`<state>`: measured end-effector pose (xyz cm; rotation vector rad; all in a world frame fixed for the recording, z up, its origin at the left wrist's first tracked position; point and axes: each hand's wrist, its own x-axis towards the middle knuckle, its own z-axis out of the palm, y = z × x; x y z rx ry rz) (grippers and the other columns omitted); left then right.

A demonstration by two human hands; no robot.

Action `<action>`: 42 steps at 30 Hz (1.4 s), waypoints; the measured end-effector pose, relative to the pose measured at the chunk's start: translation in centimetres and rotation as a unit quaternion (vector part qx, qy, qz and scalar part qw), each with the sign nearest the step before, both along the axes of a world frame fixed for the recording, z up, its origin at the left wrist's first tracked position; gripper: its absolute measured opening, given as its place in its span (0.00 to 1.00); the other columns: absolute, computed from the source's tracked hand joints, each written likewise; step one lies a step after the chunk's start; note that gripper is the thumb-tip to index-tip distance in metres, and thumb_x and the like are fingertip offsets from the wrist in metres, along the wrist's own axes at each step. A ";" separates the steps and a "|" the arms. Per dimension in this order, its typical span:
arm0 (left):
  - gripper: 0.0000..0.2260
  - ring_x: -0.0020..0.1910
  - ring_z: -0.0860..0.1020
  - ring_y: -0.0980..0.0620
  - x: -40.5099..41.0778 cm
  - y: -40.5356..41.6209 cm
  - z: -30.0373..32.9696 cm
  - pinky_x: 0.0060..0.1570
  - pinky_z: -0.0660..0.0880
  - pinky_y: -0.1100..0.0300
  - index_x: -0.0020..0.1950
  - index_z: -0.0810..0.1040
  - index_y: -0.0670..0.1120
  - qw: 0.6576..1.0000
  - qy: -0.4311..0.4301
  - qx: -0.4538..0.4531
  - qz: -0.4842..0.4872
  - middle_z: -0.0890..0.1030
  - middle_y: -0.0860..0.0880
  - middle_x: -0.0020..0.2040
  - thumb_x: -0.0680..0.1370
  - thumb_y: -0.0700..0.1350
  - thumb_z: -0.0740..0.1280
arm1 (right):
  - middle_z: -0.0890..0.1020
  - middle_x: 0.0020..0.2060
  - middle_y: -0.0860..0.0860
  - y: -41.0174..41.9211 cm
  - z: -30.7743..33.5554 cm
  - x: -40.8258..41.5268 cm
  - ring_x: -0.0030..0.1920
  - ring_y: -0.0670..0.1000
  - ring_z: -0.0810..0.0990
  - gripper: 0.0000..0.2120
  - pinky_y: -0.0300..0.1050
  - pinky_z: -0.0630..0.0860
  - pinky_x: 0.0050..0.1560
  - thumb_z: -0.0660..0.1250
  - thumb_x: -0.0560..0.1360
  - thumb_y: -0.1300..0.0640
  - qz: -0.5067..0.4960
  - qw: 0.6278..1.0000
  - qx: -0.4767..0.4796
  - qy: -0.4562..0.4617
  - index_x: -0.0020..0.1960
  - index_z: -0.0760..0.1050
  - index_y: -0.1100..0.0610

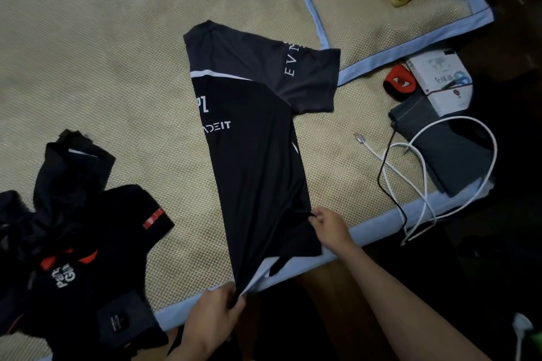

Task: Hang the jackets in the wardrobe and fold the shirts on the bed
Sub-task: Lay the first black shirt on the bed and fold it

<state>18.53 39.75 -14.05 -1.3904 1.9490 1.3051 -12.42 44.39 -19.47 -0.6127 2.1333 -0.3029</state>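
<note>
Left hand at bottom centre pinches the hem corner of the dark shirt, fingers curled tight; right hand just right of it pinches the other hem corner; the shirt lies half-folded across the bed at frame centre; uneven pulling could, I judge, undo the fold or slide it off the edge.

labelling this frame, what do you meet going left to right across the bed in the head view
Pile of dark clothes → black shirt being folded, its hem held by the left hand and right hand → white cable → grey pouch
</note>
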 end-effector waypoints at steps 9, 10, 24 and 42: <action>0.16 0.47 0.83 0.49 -0.9 -1.8 0.1 0.40 0.65 0.56 0.47 0.74 0.52 0.964 -0.068 -0.111 -0.231 0.83 0.49 0.44 0.78 0.63 0.59 | 0.75 0.55 0.50 1.7 -1.2 0.9 0.55 0.50 0.76 0.15 0.48 0.75 0.60 0.72 0.76 0.47 0.005 1.000 -0.016 0.000 0.55 0.77 0.57; 0.16 0.45 0.83 0.48 -1.3 -2.1 -0.2 0.37 0.66 0.55 0.47 0.72 0.52 0.965 -0.050 -0.118 -0.229 0.84 0.49 0.45 0.77 0.64 0.59 | 0.77 0.56 0.48 2.1 -1.2 1.1 0.56 0.50 0.78 0.18 0.48 0.77 0.61 0.74 0.74 0.47 -0.011 0.999 -0.022 -0.042 0.59 0.78 0.55; 0.15 0.53 0.81 0.44 -6.0 -1.8 -4.1 0.39 0.69 0.53 0.58 0.73 0.47 0.950 -0.004 -0.119 -0.289 0.78 0.48 0.56 0.79 0.57 0.62 | 0.87 0.54 0.48 2.3 1.1 1.0 0.56 0.45 0.85 0.14 0.37 0.80 0.57 0.77 0.73 0.58 -0.193 0.931 -0.081 -0.299 0.59 0.85 0.56; 0.13 0.47 0.80 0.51 -4.3 -0.8 -1.3 0.41 0.66 0.60 0.57 0.66 0.51 0.969 0.071 -0.068 -0.229 0.77 0.55 0.47 0.78 0.55 0.65 | 0.86 0.55 0.43 3.0 1.3 0.4 0.58 0.48 0.83 0.21 0.53 0.79 0.64 0.78 0.67 0.43 -0.053 0.939 0.074 -0.331 0.58 0.81 0.45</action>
